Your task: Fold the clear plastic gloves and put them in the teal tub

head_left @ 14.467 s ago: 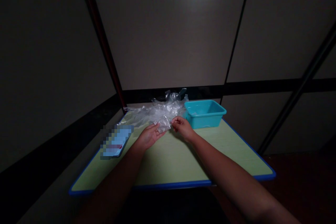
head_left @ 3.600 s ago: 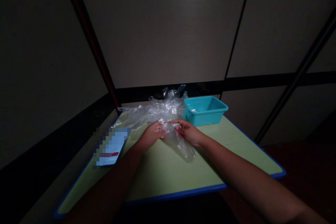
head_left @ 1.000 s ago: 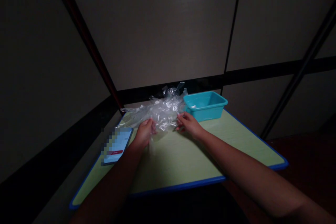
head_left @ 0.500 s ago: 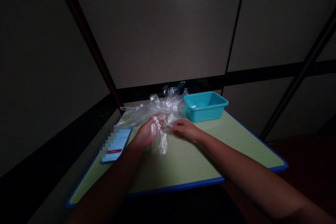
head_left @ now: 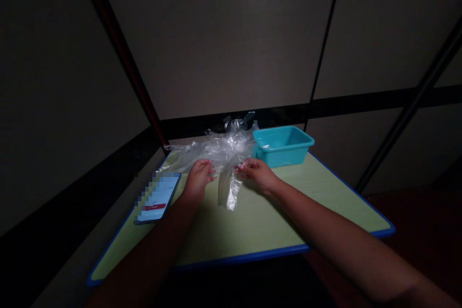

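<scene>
A thin, clear plastic piece (head_left: 231, 190), bag-like and crumpled, hangs down between my hands over the table. My right hand (head_left: 259, 173) pinches its upper right part between thumb and fingers. To the left, my left hand (head_left: 199, 178) is open, with its fingers loosely curved and apart, close to the plastic. Whether its fingertips touch any film cannot be made out. Just beyond both hands lies a loose heap of similar clear plastic (head_left: 216, 147), shiny and wrinkled. Single pieces in the heap are hard to separate.
A turquoise plastic basin (head_left: 283, 156) stands at the back right, beside the heap, with a small pale item inside. A phone or tablet (head_left: 159, 202) with a lit screen lies at the left. The pale green table (head_left: 260, 226) has a blue edge; a panelled wall rises behind.
My left hand has come away from the plastic and moved slightly left. The hanging piece has shifted right, toward my right hand, and looks flatter.
</scene>
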